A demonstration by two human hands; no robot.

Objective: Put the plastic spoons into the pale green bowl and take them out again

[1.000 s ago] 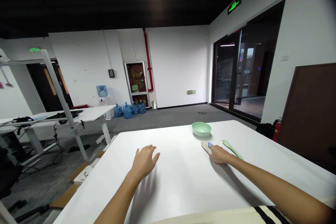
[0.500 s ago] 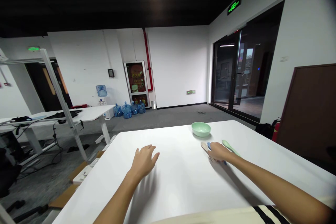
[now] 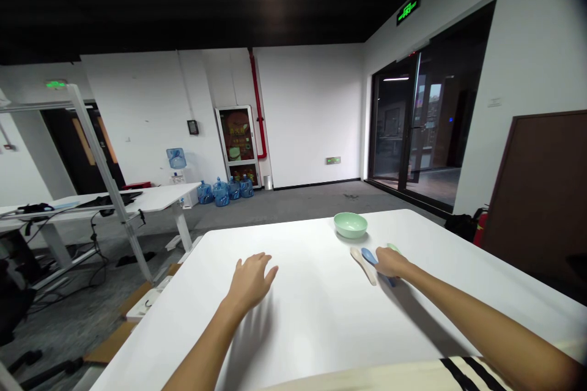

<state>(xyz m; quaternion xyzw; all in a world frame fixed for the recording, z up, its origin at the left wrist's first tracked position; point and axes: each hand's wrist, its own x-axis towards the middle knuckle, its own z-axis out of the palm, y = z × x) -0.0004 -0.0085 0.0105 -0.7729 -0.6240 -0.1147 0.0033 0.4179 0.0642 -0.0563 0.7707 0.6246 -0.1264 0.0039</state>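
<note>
My left hand (image 3: 251, 281) lies flat on the white table (image 3: 321, 317), fingers stretched out and holding nothing. My right hand (image 3: 391, 264) rests among three spoons near the table's far right, its fingers curled down. A cream spoon (image 3: 364, 264) lies just left of it. A blue spoon (image 3: 369, 255) pokes out from under the fingers. Only the tip of a green spoon (image 3: 393, 247) shows behind the hand. A mint green bowl (image 3: 351, 225) stands beyond the spoons.
Another white desk (image 3: 114, 200) with cables and a metal frame stands at the left. Blue water jugs (image 3: 222, 190) and a fire cabinet line the far wall. Glass doors are on the right, with a dark brown panel (image 3: 541, 189) beside the table.
My right hand has shifted right, off the cream spoon and onto the green one, uncovering more of the blue spoon. My left hand has stayed put.
</note>
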